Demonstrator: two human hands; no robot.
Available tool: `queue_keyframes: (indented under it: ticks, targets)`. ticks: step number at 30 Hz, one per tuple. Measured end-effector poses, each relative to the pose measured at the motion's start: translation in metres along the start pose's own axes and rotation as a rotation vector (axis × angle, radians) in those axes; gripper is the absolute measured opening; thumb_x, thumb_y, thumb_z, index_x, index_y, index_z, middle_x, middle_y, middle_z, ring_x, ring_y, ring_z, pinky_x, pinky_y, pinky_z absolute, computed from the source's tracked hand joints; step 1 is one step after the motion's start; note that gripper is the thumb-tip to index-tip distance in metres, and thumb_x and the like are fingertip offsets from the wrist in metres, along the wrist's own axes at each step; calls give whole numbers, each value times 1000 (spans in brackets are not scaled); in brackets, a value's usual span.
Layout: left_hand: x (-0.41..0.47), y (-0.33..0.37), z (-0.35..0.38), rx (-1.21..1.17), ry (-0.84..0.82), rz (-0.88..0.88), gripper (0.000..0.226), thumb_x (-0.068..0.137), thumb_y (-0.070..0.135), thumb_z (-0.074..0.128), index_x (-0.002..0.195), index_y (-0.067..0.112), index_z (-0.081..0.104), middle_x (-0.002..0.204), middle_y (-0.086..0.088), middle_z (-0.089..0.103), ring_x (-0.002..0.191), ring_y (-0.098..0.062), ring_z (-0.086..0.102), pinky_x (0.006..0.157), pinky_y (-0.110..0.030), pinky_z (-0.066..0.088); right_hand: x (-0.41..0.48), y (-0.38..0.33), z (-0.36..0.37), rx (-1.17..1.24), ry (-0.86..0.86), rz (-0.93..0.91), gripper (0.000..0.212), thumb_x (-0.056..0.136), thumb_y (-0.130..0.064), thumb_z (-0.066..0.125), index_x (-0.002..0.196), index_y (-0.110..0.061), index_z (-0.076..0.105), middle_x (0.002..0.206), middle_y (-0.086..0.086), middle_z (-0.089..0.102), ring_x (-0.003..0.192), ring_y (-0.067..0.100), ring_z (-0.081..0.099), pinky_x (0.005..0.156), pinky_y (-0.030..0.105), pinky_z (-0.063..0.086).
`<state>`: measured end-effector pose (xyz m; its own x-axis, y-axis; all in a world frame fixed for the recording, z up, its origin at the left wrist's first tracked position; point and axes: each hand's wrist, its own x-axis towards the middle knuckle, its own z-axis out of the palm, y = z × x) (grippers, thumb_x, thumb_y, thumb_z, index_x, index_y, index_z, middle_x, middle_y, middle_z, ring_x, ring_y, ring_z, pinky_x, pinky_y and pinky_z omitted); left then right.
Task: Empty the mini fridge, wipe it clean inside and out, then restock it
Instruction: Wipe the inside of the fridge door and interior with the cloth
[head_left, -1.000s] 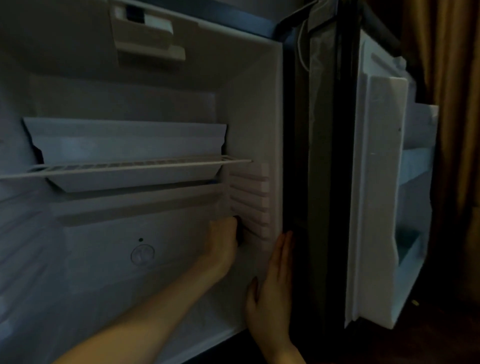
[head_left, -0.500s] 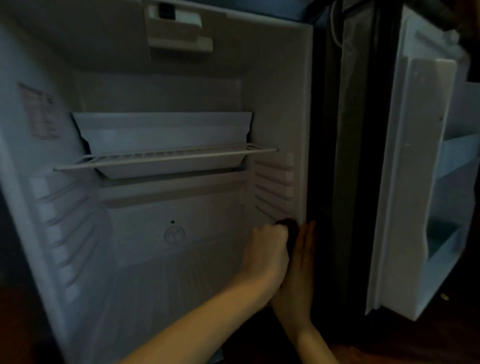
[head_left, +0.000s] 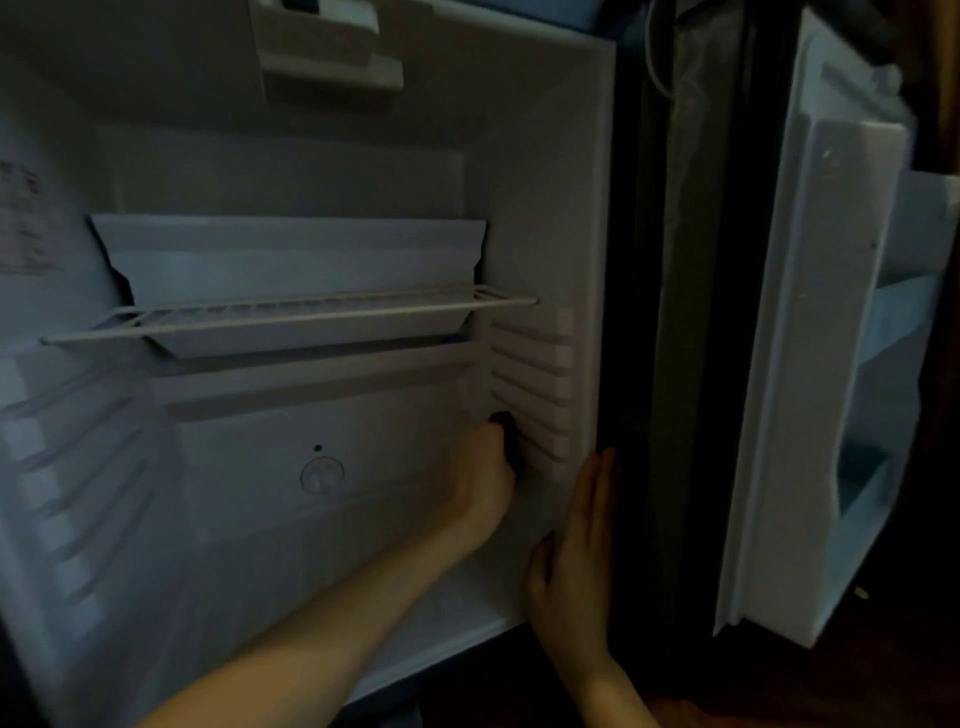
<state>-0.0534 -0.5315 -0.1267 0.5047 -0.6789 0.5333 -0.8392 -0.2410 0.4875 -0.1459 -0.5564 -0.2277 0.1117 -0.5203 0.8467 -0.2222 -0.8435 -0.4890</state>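
Mini fridge (head_left: 545, 182) fills left and centre of frame, door (head_left: 810, 364) swung open at right. Left hand (head_left: 483, 467), centre frame, curls around a dark cloth (head_left: 506, 434) pressed against the ribbed right inner wall, below the wire shelf (head_left: 291, 312). Right hand (head_left: 576, 545), fingers straight, lies flat on that wall's front edge, lower centre.

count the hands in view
2. The left hand grips a dark cloth against the white ribbed right wall inside; the right hand lies flat on the white fridge rim.
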Motion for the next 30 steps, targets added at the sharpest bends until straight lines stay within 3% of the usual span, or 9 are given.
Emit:
queue_keyframes:
  ticks: [3, 5, 8, 10, 14, 19, 22, 26, 30]
  targets:
    - [-33, 1, 4, -81, 27, 125, 30, 93, 6, 47, 117, 13, 64, 107, -8, 68, 96, -25, 64, 71, -24, 41, 1, -1, 1, 4, -8, -1, 99, 84, 7, 45, 151, -33, -17, 160, -14, -15, 148, 8, -6, 118, 22, -2]
    - [-55, 5, 6, -247, 30, 173, 36, 95, 7, 49, 127, 20, 61, 116, 0, 68, 103, -16, 64, 85, -25, 49, 1, 2, 0, -42, -22, -10, 89, 95, -8, 50, 152, -29, -16, 161, -8, -13, 148, 9, -5, 118, 20, -4]
    - [-79, 14, 12, -400, 69, 195, 46, 96, 7, 51, 139, 23, 49, 133, 21, 46, 119, 17, 39, 98, 1, 27, 0, 3, 1, -82, -74, 53, 67, 102, -52, 17, 154, -12, 3, 161, 10, 7, 148, 13, 3, 119, 22, 0]
    - [-84, 15, 15, -484, 130, 203, 50, 96, 8, 53, 140, 29, 40, 131, 29, 39, 115, 31, 30, 98, 5, 22, 0, 3, 1, -143, -129, 73, 68, 103, -48, 15, 152, -2, 14, 161, 13, 7, 149, 14, 1, 118, 22, -3]
    - [-75, 13, 11, -786, 351, 52, 48, 95, 1, 51, 124, 39, 52, 126, 24, 56, 117, 14, 50, 100, -6, 35, 1, 4, 1, -43, -52, 5, 88, 91, -10, 50, 153, -26, -10, 161, -8, -11, 147, 7, -7, 117, 20, -3]
    - [-6, 4, 16, -1063, 577, -220, 43, 95, -1, 52, 132, 21, 50, 130, 3, 57, 121, -12, 55, 104, -23, 42, 1, 1, 0, 38, -23, 29, 107, 72, 9, 41, 150, -40, -13, 159, -19, -12, 147, 5, -4, 117, 19, 1]
    - [21, 6, 27, -1125, 539, -172, 37, 96, 1, 52, 129, 17, 53, 125, 0, 60, 120, -22, 57, 101, -27, 45, 1, 4, 1, 45, 9, 2, 108, 69, 10, 42, 152, -37, -9, 160, -16, -9, 148, 7, -1, 117, 19, 3]
    - [28, -12, 54, -888, 414, -61, 35, 99, 19, 47, 132, 30, 50, 139, 7, 51, 133, -19, 43, 112, -36, 34, 1, 0, 0, 68, -12, 51, 109, 70, 10, 41, 150, -43, -11, 159, -21, -11, 147, 5, -2, 117, 18, 2]
    - [22, -13, 50, -1068, 266, -123, 39, 103, 6, 36, 140, 20, 35, 147, 3, 36, 140, -17, 34, 118, -36, 24, 2, -5, -2, 56, -2, 65, 108, 72, 7, 41, 148, -47, -13, 157, -26, -12, 146, 1, -4, 116, 15, 0]
